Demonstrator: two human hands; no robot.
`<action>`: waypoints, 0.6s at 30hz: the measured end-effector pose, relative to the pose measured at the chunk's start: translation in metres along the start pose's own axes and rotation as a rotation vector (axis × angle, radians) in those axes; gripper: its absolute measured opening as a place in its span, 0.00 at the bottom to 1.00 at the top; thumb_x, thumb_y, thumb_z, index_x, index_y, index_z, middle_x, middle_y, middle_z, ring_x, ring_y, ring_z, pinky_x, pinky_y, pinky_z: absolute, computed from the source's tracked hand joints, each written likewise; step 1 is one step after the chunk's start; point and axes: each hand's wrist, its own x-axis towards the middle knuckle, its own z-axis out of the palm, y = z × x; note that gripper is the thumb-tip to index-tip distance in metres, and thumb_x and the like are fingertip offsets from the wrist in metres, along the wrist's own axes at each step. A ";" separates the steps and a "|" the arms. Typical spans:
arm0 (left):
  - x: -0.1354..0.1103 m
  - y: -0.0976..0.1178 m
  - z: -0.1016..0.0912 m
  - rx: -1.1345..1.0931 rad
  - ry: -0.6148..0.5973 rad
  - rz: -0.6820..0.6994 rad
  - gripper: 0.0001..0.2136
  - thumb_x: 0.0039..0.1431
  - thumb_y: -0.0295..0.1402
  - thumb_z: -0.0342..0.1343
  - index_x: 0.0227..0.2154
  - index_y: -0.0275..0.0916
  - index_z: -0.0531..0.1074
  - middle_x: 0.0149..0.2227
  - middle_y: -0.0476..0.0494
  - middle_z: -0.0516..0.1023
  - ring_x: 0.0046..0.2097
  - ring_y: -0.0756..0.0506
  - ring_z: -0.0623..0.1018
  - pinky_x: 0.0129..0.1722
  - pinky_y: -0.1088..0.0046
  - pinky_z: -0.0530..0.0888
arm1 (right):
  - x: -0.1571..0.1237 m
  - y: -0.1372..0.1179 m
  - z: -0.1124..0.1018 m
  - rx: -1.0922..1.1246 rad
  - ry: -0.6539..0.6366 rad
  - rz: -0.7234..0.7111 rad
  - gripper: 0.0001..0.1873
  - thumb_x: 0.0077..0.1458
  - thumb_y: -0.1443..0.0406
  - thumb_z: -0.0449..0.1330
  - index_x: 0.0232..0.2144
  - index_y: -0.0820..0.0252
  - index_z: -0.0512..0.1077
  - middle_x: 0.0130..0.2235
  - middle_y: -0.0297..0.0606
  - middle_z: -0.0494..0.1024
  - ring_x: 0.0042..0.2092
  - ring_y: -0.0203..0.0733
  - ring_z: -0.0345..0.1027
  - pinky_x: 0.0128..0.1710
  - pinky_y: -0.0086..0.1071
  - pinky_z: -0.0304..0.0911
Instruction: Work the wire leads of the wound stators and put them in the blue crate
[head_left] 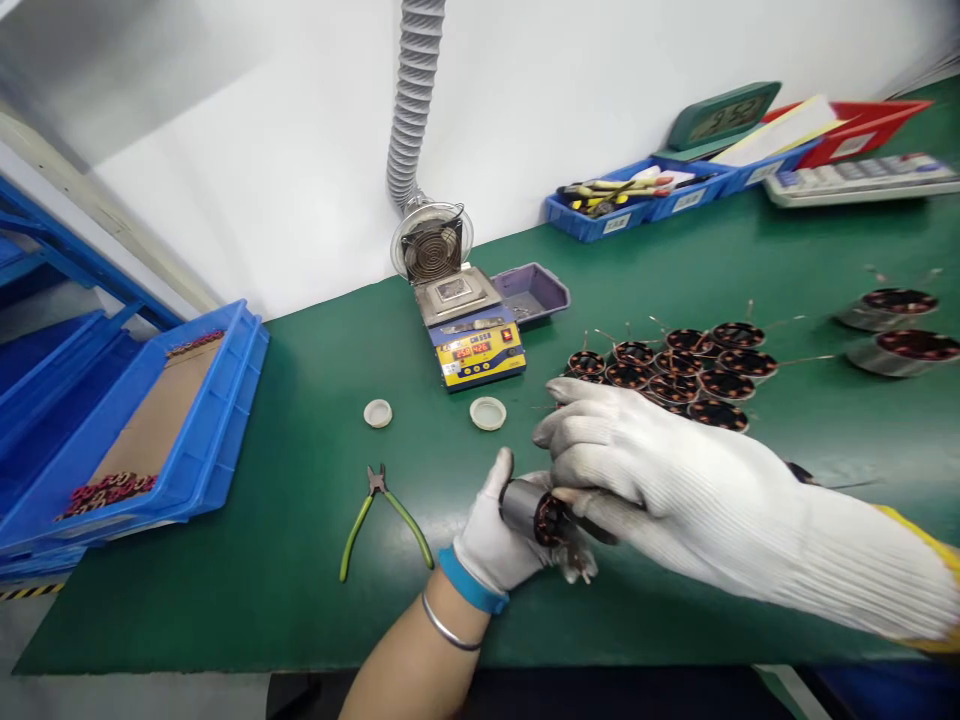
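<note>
White gloves: both hands wear knit cotton gloves; the left wrist shows a blue cuff and a thin metal bangle.
Left hand (495,535): closed around a dark cylindrical motor part (534,512), thumb up along its near side, holding it just above the green mat (300,560).
Right hand (637,470): laid over the far end of the motor part, fingers curled and pinching at its copper-wound opening; what the fingertips grip there is too hidden to tell.
Motor part location: between the two hands, near the front middle of the mat, in front of the stator group.
Cutters (382,520): green-handled, lying open on the mat to the left of the left hand, apart from it.
White caps (487,413): two round ones on the mat, beyond the cutters, just before the solder pot.
Stators (675,375): a cluster of copper-wound rings with wire leads, just behind the right hand; two larger ones lie well off to the right.
Solder pot (476,335): yellow-and-blue front with red digits, a small fan and ribbed hose (412,100) behind it, a grey tray beside it.
Blue crate (195,420): far left, holding more wound parts.
Blue bins (637,205): along the wall, far right, with tools.
</note>
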 end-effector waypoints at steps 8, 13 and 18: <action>-0.011 -0.003 0.010 0.164 0.226 0.279 0.30 0.45 0.64 0.68 0.30 0.38 0.76 0.23 0.46 0.77 0.21 0.48 0.73 0.21 0.72 0.66 | -0.026 0.008 0.014 0.282 0.147 0.430 0.09 0.65 0.61 0.59 0.33 0.53 0.77 0.45 0.41 0.85 0.51 0.53 0.80 0.54 0.49 0.77; -0.009 0.002 0.011 0.084 0.308 0.122 0.26 0.50 0.60 0.66 0.23 0.38 0.71 0.22 0.46 0.73 0.20 0.50 0.71 0.17 0.76 0.55 | -0.020 0.023 0.004 0.499 0.173 0.862 0.18 0.60 0.49 0.63 0.27 0.54 0.77 0.44 0.44 0.85 0.48 0.56 0.81 0.50 0.47 0.77; -0.008 -0.003 0.005 0.088 0.232 0.048 0.23 0.53 0.56 0.64 0.24 0.38 0.73 0.23 0.44 0.75 0.19 0.49 0.71 0.15 0.75 0.51 | 0.013 0.024 0.012 0.352 -0.338 0.397 0.10 0.58 0.60 0.65 0.40 0.54 0.84 0.45 0.40 0.85 0.46 0.47 0.82 0.45 0.34 0.75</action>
